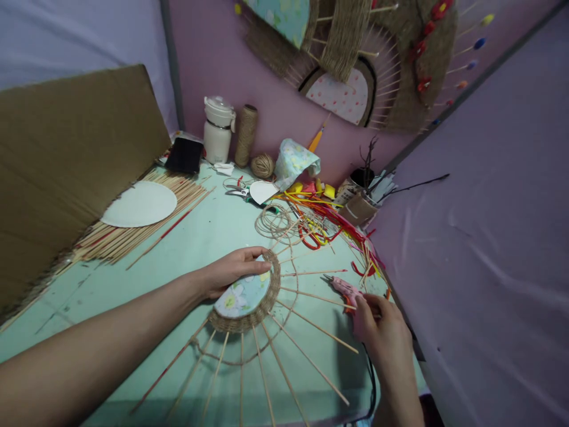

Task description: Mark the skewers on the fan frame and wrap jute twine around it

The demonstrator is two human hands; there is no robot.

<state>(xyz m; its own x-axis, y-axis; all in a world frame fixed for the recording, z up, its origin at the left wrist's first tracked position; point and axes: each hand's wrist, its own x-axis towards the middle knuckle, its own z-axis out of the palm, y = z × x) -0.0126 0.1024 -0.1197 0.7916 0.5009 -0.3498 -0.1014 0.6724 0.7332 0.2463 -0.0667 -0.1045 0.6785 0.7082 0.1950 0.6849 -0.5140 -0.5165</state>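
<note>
In my left hand point(237, 270) is a half-round fan-shaped craft piece point(240, 296), gripped near its upper end with the thumb on top. Its flowered fabric centre has a woven twine border point(274, 290), and thin wooden sticks point(317, 329) radiate outward from it. A loop of twine point(262, 350) runs across the sticks farther out. On the right, my right hand point(384, 332) is closed around a pink hot glue gun point(345, 289). The nozzle points left toward the sticks, apart from the woven border. A black cord point(372, 379) trails below the glue gun.
Bundled wooden sticks point(124, 237) and a white oval point(141, 204) lie left, beside a cardboard sheet point(80, 160). Behind are a white jar point(219, 130), twine spool point(246, 135), twine ball point(262, 165), pruning shears point(240, 191) and colourful pipe cleaners point(329, 216). Woven decorations point(347, 89) hang above.
</note>
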